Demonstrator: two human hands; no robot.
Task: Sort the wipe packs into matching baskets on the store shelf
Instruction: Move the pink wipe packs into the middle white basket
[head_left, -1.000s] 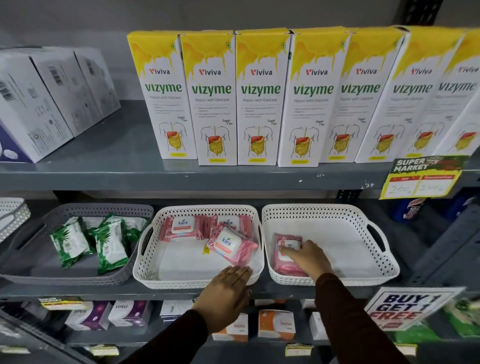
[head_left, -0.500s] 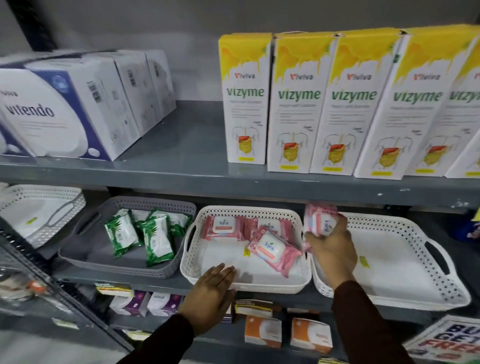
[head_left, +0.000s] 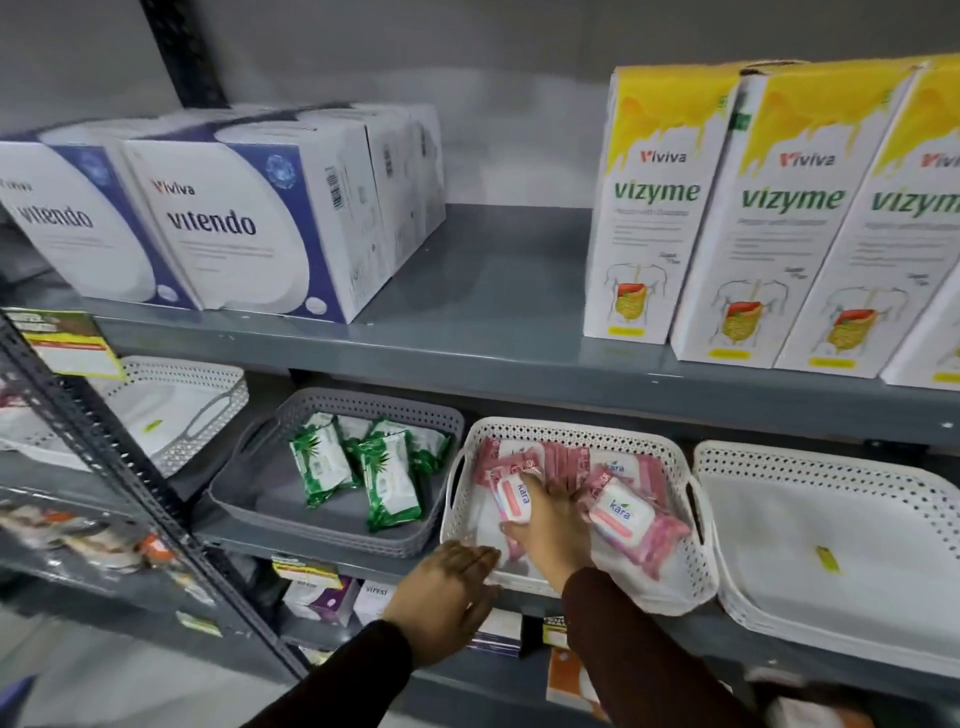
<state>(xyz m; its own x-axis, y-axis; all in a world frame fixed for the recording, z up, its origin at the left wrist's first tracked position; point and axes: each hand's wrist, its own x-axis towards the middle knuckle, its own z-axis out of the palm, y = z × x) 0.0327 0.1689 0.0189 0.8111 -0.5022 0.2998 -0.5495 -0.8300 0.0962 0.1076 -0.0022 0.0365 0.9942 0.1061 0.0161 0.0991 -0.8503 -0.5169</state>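
Observation:
A white perforated basket (head_left: 698, 558) on the middle shelf holds several pink Kara wipe packs. My right hand (head_left: 553, 530) is inside it, fingers closed around one pink wipe pack (head_left: 514, 499) at the basket's left side. Another pink pack (head_left: 631, 522) lies just right of that hand. My left hand (head_left: 447, 592) rests flat, fingers apart, against the basket's front rim. To the left, a grey basket (head_left: 249, 483) contains green wipe packs (head_left: 387, 478). A second white basket (head_left: 831, 514) on the right has only a small yellow sticker in it.
Stacked white baskets (head_left: 202, 405) stand at the far left. The upper shelf (head_left: 488, 312) carries Vitendo boxes (head_left: 249, 223) and tall yellow Vizyme boxes (head_left: 660, 208). A dark slotted upright (head_left: 119, 462) crosses the left foreground. Small boxes fill the shelf below.
My right hand lifted a pink pack out of the right white basket and carried it left into the middle white basket. The camera panned left. My left hand stayed at the basket's front.

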